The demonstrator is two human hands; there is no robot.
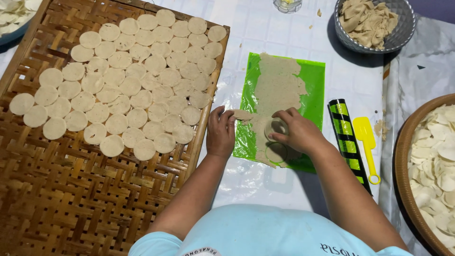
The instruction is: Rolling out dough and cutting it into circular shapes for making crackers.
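A thin sheet of beige dough (278,87) lies on a green plastic mat (316,85) in the middle. My right hand (297,132) presses a round ring cutter (276,128) into the near part of the dough. A cut circle (275,152) shows just below it. My left hand (221,132) rests at the mat's left edge, fingers on a torn strip of dough (242,115). Left of it, a woven bamboo tray (95,199) carries several rows of round dough discs (137,76).
A green-and-black striped rolling pin (348,140) and a yellow plastic scraper (367,142) lie right of the mat. A grey bowl of dough scraps (374,23) stands at the back right. A round basket of pale discs (433,166) fills the right edge. A small glass jar (287,4) is behind.
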